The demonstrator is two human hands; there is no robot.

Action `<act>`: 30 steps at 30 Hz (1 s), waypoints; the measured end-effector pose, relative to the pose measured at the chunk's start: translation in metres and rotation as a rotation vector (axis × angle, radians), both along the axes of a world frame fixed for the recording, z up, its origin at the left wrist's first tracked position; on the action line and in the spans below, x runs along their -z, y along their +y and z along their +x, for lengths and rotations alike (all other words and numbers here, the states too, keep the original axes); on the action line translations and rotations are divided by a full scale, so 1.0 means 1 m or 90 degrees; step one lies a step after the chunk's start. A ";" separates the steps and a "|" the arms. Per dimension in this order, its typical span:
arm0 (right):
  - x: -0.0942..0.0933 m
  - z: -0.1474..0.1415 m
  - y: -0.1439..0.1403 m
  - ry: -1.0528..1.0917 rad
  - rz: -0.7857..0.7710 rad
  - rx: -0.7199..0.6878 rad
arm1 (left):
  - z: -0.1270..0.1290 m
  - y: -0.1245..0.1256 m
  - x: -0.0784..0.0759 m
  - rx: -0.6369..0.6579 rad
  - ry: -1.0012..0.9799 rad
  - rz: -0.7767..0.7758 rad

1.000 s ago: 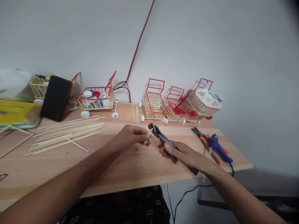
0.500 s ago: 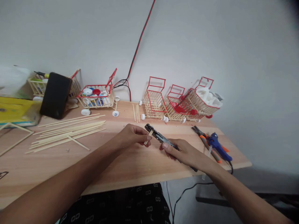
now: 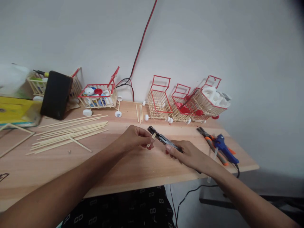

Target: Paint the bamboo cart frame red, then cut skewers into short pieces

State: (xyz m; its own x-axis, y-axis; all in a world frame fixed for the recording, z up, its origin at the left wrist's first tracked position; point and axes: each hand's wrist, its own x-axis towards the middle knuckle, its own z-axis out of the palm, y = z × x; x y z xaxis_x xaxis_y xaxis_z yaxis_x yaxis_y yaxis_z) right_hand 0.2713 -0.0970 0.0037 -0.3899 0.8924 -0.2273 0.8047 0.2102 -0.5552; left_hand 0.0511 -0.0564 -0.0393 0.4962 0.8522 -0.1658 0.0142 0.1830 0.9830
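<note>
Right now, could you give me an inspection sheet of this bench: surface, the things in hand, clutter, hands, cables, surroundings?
Surface: wooden table, light grain.
Things in hand: short stick pinched by left hand; cutters in right hand, jaws at the stick.
Clutter: long sticks, stick carts, cart of caps, pliers, blue glue gun, black phone.
Hands: both gripping.
Cables: red and black wires up the wall; black cord below the table.
Surroundings: plain white wall.
</note>
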 end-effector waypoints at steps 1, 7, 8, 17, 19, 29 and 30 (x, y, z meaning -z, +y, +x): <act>0.000 0.000 0.000 -0.001 0.001 -0.001 | 0.000 0.000 0.000 -0.002 0.002 0.000; 0.005 0.000 0.001 -0.021 0.027 -0.012 | 0.001 0.000 0.001 0.004 0.002 0.013; 0.006 0.001 0.001 -0.025 0.037 -0.012 | 0.001 0.000 0.001 0.003 0.003 0.015; 0.015 0.000 0.006 -0.047 0.078 -0.031 | 0.004 -0.001 0.002 -0.035 0.028 0.002; 0.017 0.000 0.008 -0.049 0.077 -0.042 | 0.005 -0.002 0.001 -0.041 0.035 0.000; 0.026 0.002 0.012 -0.059 0.079 -0.033 | 0.005 -0.001 -0.002 -0.037 0.051 -0.011; 0.026 0.002 0.013 -0.054 0.079 -0.025 | 0.004 0.000 -0.001 -0.033 0.045 -0.019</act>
State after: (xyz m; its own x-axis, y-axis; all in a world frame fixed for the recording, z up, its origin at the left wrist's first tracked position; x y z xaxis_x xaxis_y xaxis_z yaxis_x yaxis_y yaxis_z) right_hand 0.2735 -0.0844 -0.0223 -0.4088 0.9003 -0.1493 0.8375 0.3050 -0.4534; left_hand 0.0549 -0.0564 -0.0381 0.4383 0.8704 -0.2241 0.0737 0.2137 0.9741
